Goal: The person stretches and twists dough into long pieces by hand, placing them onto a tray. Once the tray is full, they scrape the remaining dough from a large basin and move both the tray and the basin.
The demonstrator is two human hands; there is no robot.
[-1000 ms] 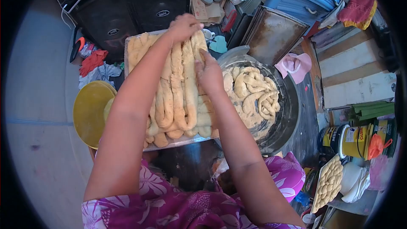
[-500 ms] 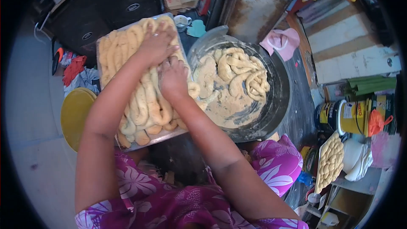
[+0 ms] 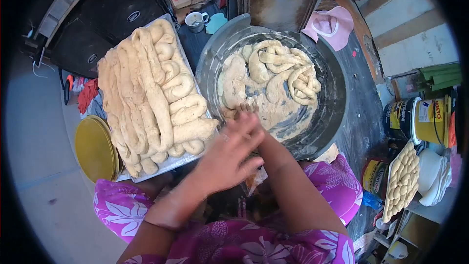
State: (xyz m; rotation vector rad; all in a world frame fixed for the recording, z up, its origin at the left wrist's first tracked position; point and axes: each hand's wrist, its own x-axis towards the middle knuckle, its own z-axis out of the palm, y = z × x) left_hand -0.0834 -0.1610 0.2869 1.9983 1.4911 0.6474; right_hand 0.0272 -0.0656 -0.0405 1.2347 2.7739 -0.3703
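My left hand [image 3: 230, 152] hovers by the near-left rim of the dark basin [image 3: 337, 102], ring on a finger and fingers spread, slightly blurred, crossing in front of my right hand. Past it, my right hand [image 3: 250, 110] reaches over the rim, its fingertips at the flour [image 3: 273, 112]; most of its fingers are hidden. Twisted strips of dough [image 3: 303, 83] lie in the far right part of the basin. To the left stands a metal tray [image 3: 193, 76], heaped with long looped dough ropes [image 3: 146, 88], and neither hand touches it.
Yellow round lids [image 3: 95, 149] stand left of the tray. A mug [image 3: 196, 21] and a pink cap [image 3: 330, 27] lie beyond the basin. At right are labelled buckets [image 3: 427, 117] and a board of braided dough [image 3: 403, 181]. A rusty metal sheet [image 3: 283, 0] leans behind.
Both hands have left the dough ropes on the tray and moved right and nearer to the basin's edge. The view has shifted a little.
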